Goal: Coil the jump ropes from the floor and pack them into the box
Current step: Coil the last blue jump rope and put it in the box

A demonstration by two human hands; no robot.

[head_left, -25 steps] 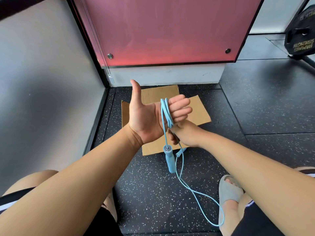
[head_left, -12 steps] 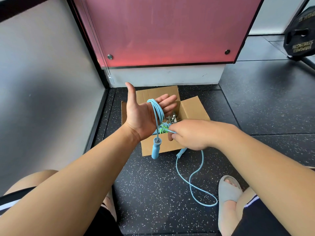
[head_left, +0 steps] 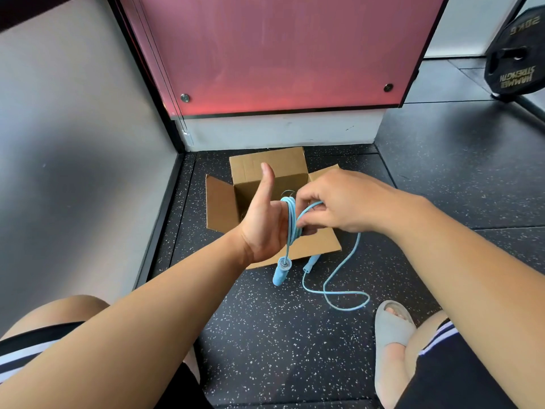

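Observation:
A light blue jump rope is wound in several coils around my left hand, which is held up over the box with the palm flat and the thumb pointing up. Its fingertips are hidden behind my right hand. One blue handle hangs below that hand. My right hand pinches the loose rope beside the coils. The rest of the rope trails down to a loop on the floor, and the second handle lies against the box flap. The open cardboard box stands in the corner.
A grey wall is on the left and a red panel on a white base stands behind the box. My foot in a grey slipper rests near the rope loop. A black weight plate leans at the far right. The floor is black speckled rubber.
My right hand has swung up and over from below the left hand to beside the coils, laying on more rope. The loose loop on the floor has grown shorter.

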